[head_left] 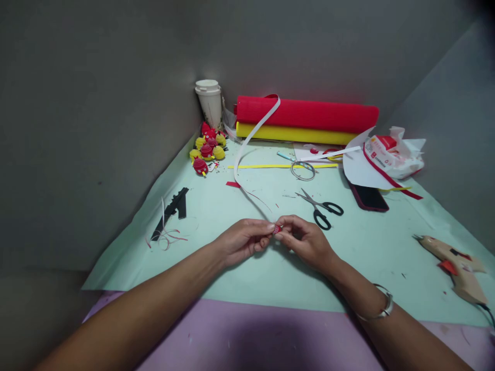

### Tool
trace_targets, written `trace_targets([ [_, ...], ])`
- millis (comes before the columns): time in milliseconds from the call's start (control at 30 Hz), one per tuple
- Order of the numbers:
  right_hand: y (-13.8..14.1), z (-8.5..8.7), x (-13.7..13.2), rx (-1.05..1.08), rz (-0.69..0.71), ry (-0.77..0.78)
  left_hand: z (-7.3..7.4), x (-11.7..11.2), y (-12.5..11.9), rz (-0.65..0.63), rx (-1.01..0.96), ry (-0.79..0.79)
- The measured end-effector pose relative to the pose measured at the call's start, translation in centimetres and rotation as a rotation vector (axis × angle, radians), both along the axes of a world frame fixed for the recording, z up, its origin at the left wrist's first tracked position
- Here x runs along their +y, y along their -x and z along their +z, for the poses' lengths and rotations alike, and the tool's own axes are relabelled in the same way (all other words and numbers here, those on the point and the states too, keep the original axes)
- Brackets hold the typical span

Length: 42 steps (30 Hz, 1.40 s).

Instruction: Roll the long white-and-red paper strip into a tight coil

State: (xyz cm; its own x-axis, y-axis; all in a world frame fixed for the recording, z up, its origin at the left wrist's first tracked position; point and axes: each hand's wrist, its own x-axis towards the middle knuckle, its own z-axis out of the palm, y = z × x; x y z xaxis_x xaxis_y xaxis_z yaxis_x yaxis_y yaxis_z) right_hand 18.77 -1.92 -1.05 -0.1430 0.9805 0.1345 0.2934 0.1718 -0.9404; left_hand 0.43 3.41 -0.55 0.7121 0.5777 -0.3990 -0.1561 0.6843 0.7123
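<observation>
Between my two hands, at the middle of the table, is a small red paper coil (277, 230). My left hand (247, 238) pinches it from the left, thumb on top. The fingers and thumb of my right hand (303, 237) close on its right side. From the coil a long paper strip (247, 141), white on the face I see and red at its far end, curves up and away over the rolls behind. Black-handled scissors (319, 208) lie partly open just beyond my right hand. A short red paper piece (233, 184) rests beyond my left hand.
Red and yellow corrugated paper rolls (305, 114) lie at the back. Coiled paper figures (208, 150) sit beside a white cup (209, 103). Black paper pieces (170, 214) lie left. A glue gun (454, 265), phone (369, 198) and tissue pack (394, 157) are right.
</observation>
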Motion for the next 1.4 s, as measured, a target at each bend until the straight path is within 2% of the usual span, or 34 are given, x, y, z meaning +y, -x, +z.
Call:
trace_targets([
  [233, -0.7, -0.3, 0.4, 0.109, 0.078, 0.137, 0.2, 0.0, 0.0, -0.03, 0.001, 0.016],
  [333, -0.5, -0.3, 0.4, 0.119, 0.093, 0.144, 0.1, 0.0, 0.0, -0.033, 0.009, 0.018],
  [400, -0.3, -0.3, 0.3, 0.069, 0.05, 0.07, 0.1, 0.1, 0.0, -0.011, 0.005, 0.015],
  [500, 0.2, -0.4, 0.0, -0.071, -0.056, -0.141, 0.1, 0.1, 0.0, 0.021, -0.006, 0.011],
  [600, 0.5, -0.6, -0.2, -0.181, -0.105, -0.297, 0.2, 0.0, -0.1, 0.037, -0.003, 0.011],
  [800, 0.4, -0.5, -0.2, -0.281, -0.112, -0.374, 0.1, 0.0, -0.1, 0.03, 0.006, -0.005],
  [967, 0.3, -0.6, -0.2, -0.241, -0.108, -0.338, 0.1, 0.0, 0.0, 0.017, 0.01, 0.002],
  [1400, 0.2, 0.1, 0.1, -0.043, -0.043, -0.064, 0.4, -0.2, -0.2, 0.035, 0.023, 0.004],
])
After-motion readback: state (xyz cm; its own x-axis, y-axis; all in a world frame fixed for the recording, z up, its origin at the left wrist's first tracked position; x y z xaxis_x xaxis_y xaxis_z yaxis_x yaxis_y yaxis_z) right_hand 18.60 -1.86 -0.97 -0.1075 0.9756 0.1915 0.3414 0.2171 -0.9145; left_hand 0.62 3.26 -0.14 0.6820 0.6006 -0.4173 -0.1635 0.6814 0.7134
